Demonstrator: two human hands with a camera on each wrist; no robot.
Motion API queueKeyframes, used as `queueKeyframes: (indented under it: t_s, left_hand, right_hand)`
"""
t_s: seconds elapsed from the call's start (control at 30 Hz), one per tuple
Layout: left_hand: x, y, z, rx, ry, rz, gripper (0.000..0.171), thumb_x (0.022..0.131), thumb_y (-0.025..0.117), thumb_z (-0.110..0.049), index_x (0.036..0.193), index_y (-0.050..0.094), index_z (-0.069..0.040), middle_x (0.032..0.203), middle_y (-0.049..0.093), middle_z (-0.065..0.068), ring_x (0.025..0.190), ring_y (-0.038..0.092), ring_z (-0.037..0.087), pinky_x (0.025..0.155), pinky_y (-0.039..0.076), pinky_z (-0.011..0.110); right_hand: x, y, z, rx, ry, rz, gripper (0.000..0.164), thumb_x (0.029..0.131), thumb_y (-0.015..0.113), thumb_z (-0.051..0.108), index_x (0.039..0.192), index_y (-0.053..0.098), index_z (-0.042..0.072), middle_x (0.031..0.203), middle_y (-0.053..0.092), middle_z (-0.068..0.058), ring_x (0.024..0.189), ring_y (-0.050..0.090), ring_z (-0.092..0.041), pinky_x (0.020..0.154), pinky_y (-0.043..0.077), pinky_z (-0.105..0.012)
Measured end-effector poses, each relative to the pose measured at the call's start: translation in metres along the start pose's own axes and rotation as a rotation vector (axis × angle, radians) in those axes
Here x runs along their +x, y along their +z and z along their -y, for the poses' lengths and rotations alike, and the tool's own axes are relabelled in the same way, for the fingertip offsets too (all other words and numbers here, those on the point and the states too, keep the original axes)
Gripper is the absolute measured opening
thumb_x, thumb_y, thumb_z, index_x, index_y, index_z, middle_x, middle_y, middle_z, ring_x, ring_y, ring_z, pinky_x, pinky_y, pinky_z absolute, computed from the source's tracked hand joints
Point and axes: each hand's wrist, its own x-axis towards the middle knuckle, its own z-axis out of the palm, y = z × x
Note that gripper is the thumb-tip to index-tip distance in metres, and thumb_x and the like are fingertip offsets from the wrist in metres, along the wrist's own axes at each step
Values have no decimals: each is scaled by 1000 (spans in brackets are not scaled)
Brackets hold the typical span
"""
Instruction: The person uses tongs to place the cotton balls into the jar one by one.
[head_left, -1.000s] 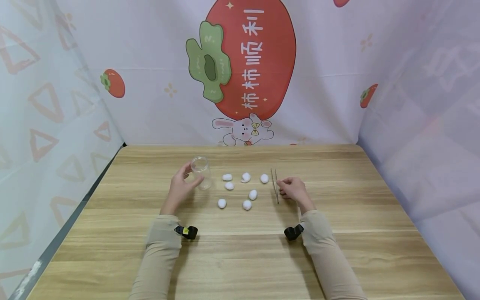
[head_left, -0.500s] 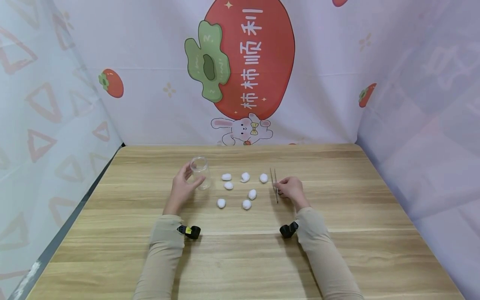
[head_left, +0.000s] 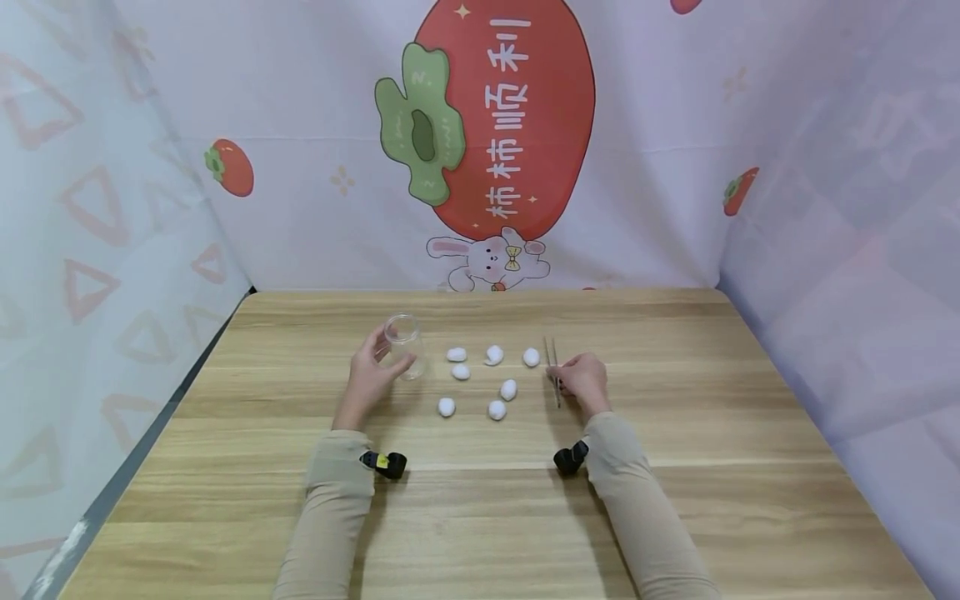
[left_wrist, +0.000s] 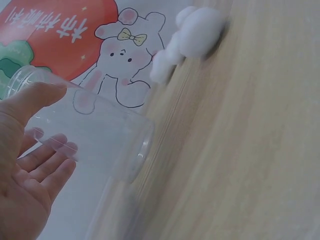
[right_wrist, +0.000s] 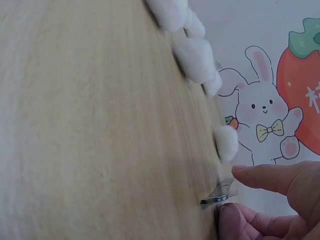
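Note:
A clear jar (head_left: 406,342) stands upright at the left of the group, its mouth up. My left hand (head_left: 370,373) holds its side, thumb in front and fingers behind; the left wrist view shows those fingers through the clear wall (left_wrist: 95,127). Slim metal tweezers (head_left: 556,387) lie on the table at the right, tips pointing away and spread apart. My right hand (head_left: 584,379) has its thumb on one side of them and its curled fingers on the other. In the right wrist view the tweezers (right_wrist: 216,199) sit between thumb and fingers. Several white cotton balls (head_left: 508,389) lie between the hands.
The wooden table (head_left: 480,517) ends at a printed cloth backdrop (head_left: 645,167), with cloth also hanging along both sides. One cotton ball (head_left: 531,357) lies just left of the tweezers, and another (head_left: 457,355) is near the jar. Black cameras (head_left: 572,458) sit on both wrists.
My right thumb has come across to the left side of the tweezers, and the right forearm has swung slightly left. The jar and cotton balls keep their places.

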Motion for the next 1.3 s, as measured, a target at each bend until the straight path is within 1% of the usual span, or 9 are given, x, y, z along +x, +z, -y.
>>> queueKeyframes:
  t_s: [0.2, 0.4, 0.6, 0.77, 1.0, 1.3]
  left_hand:
    - [0, 4, 3, -13, -16, -12, 73, 81, 76, -10, 143, 38, 0, 141, 49, 26, 134, 46, 38, 119, 40, 45]
    - [0, 7, 7, -12, -45, -20, 73, 82, 77, -14, 143, 39, -5, 142, 49, 22, 136, 46, 35, 120, 39, 43]
    - [-1, 8, 7, -21, -45, -27, 71, 83, 76, -13, 142, 39, -2, 141, 49, 22, 136, 45, 34, 121, 39, 43]
    - [-1, 9, 7, -25, -44, -36, 70, 82, 75, -11, 142, 39, 0, 141, 49, 23, 136, 45, 35, 120, 39, 43]
    - [-2, 10, 7, -39, -41, -41, 68, 83, 75, -15, 140, 42, -2, 140, 50, 21, 136, 45, 34, 121, 38, 44]
    - [-1, 9, 7, -33, -45, -43, 71, 82, 76, -13, 142, 40, -1, 140, 51, 22, 135, 46, 35, 120, 39, 44]
  right_hand:
    - [-2, 3, 1, -46, 4, -37, 25, 83, 76, 25, 88, 68, 2, 58, 57, 4, 48, 54, -5, 45, 44, -15]
    - [-1, 6, 1, -78, 3, -70, 25, 80, 78, 27, 81, 69, 4, 51, 55, 5, 47, 52, -7, 46, 39, -17]
    - [0, 8, 1, -70, 4, -72, 23, 80, 78, 26, 79, 68, 5, 53, 56, 5, 48, 53, -8, 45, 39, -17]
    - [1, 10, 2, -84, 5, -82, 23, 81, 77, 26, 79, 69, 4, 50, 56, 5, 45, 52, -7, 43, 39, -17]
    - [2, 10, 2, -90, 4, -88, 21, 82, 74, 25, 78, 70, 5, 49, 56, 5, 46, 53, -7, 42, 40, -17]
    - [4, 10, 0, -63, 5, -82, 19, 83, 72, 21, 80, 71, 3, 53, 58, 4, 46, 54, -6, 41, 41, -15]
